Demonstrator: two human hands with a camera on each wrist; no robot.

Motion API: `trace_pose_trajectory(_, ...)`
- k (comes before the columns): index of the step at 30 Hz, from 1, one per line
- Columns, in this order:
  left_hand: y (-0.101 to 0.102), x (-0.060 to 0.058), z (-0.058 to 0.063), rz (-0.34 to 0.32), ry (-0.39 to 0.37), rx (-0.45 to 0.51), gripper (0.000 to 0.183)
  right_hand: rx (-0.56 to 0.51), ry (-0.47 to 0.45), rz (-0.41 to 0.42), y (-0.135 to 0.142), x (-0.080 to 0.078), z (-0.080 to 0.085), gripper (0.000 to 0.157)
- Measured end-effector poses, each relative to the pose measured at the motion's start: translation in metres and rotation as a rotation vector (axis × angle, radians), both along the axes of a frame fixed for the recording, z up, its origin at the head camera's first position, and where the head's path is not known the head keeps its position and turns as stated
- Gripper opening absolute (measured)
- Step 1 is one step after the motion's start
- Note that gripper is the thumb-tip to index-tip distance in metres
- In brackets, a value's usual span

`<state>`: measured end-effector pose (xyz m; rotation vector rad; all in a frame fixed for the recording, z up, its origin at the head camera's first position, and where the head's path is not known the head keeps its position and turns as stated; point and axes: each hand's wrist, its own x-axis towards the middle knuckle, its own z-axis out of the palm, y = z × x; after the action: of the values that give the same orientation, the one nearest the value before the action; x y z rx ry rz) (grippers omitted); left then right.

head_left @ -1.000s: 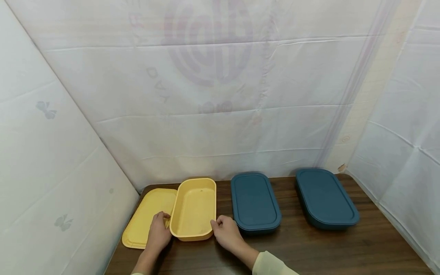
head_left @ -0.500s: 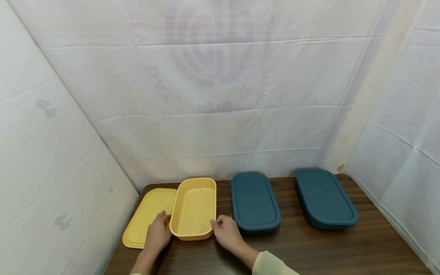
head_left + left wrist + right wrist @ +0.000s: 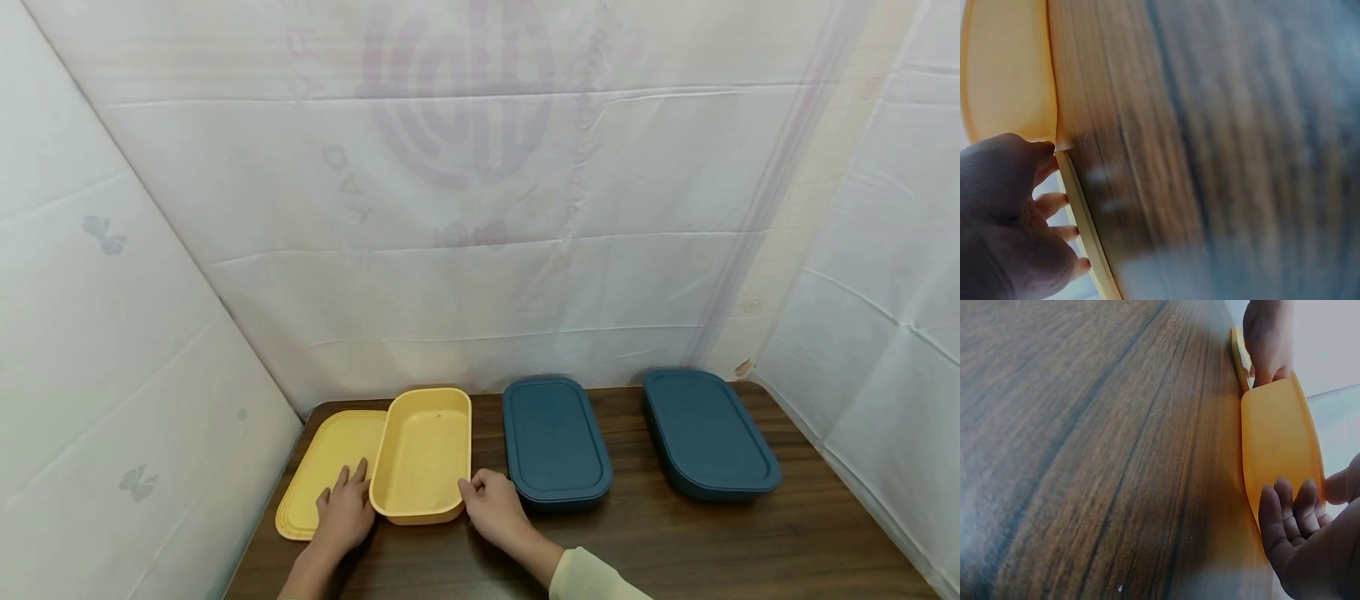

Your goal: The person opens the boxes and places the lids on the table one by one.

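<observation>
An uncovered yellow lunch box (image 3: 422, 458) stands on the table at the left, its inside bare. My right hand (image 3: 495, 507) pinches its near right corner; in the right wrist view the thumb is at the rim and the fingers (image 3: 1282, 515) lie along the outer wall. The flat yellow lid (image 3: 322, 471) lies left of the box, its right edge close against it. Over the lid's near right part my left hand (image 3: 347, 512) rests with fingers spread. In the left wrist view those fingertips (image 3: 1066, 232) reach the lid's edge, beside the box wall (image 3: 1010, 69).
Two dark blue lidded boxes stand to the right: one blue box (image 3: 557, 442) close beside my right hand, another blue box (image 3: 711, 433) farther right. The brown wooden table (image 3: 637, 550) ends at a white cloth wall (image 3: 480, 292) behind, with cloth walls at both sides.
My left hand's fingers have straightened and spread over the yellow lid. The lid has shifted slightly right toward the box. My right hand and the box stay nearly still.
</observation>
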<state>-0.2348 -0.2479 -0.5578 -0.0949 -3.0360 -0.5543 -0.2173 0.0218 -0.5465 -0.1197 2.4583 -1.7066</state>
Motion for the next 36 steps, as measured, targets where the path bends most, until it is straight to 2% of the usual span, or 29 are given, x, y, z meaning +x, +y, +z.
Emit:
trace_pose_trajectory(6,-0.0053,-0.0001,-0.0015,-0.045,0.002,-0.040,0.038,-0.001,0.001,0.001,-0.0012,-0.0003,-0.0008,0.030)
trace_pose_trajectory(10,-0.0067,-0.0007,-0.0021,-0.058,0.000,-0.035,0.038,-0.001,0.001,-0.001,-0.0016,-0.0006,-0.0003,0.030)
trace_pose_trajectory(24,-0.0030,0.0013,0.0025,-0.051,0.007,-0.046,0.038,0.005,0.001,-0.011,-0.0041,0.0003,-0.0002,0.033)
trace_pose_trajectory(36,-0.0029,-0.0012,-0.0008,-0.045,-0.047,-0.013,0.039,-0.007,0.002,-0.018,-0.0043,0.0028,0.0011,0.032)
